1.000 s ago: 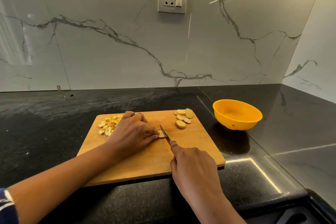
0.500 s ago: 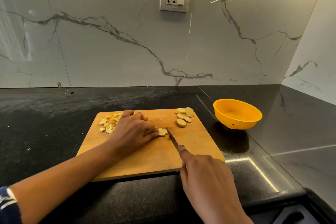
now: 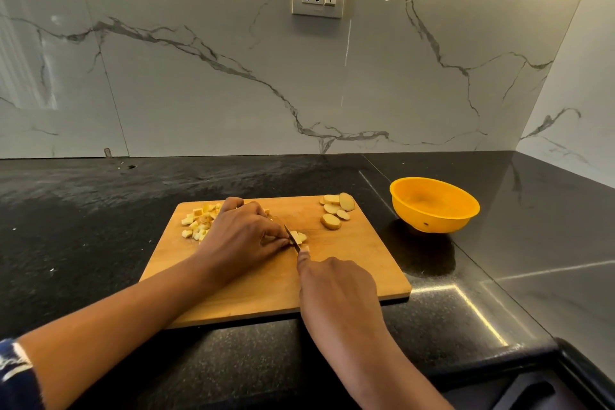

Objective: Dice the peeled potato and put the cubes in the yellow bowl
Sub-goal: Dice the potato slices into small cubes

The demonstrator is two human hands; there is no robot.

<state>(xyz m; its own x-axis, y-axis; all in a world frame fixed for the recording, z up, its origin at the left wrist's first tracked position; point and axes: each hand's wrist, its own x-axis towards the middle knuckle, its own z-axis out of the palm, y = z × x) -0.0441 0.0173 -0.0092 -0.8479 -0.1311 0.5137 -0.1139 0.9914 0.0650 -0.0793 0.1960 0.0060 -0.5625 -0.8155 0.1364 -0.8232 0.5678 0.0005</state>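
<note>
Looking down from the head camera, a wooden cutting board [image 3: 349, 263] lies on a black counter [image 3: 100, 210]. The left hand [image 3: 239, 236] sits on the middle of the board. Its fingers are curled and they pinch a small potato piece [image 3: 300, 237] to keep it from sliding. The right hand [image 3: 336, 283] grips a knife [image 3: 292, 238], with one finger lying along the top of the blade. The handle is hidden under the hand. The blade is down on the potato piece, right beside the left fingertips.

A pile of potato cubes [image 3: 199, 225] lies at the back left of the board, partly behind the left hand. A few round potato slices [image 3: 336, 210] wait at the back right corner. The yellow bowl [image 3: 432, 223] stands on the counter just to the right of the board, and it looks empty.

The job seems about half done. Some potato is diced, but the round slices are not cut up yet. No cubes are in the bowl, so all of them have to be moved there.
</note>
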